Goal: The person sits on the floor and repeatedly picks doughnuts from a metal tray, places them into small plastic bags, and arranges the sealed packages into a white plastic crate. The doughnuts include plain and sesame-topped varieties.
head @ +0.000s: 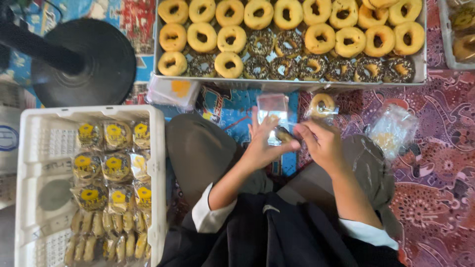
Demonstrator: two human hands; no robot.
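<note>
Two bare hands at picture centre, seen from above over folded knees. Left hand (262, 143) spread against a small clear plastic bag (272, 111); right hand (320, 143) pinching a dark sprinkled doughnut (284, 134) at the bag's mouth, not yet fully inside as far as can be told.

At 9 o'clock, white plastic crate (27, 163) roughly half filled with bagged doughnuts (111, 168), each clear packet bearing a round yellow label, lower ones standing on edge.

Just past the hands at 1 o'clock, one bagged yellow-glazed doughnut (322, 105); at 3 o'clock, crumpled stack of empty clear bags (392, 131) on patterned cloth.

At 12 o'clock, metal tray (420, 74) holding dozens of unbagged doughnuts (289, 37), yellow-glazed and chocolate-sprinkled: much packing judged left.

At 10 o'clock, round black stand base (94, 62).
</note>
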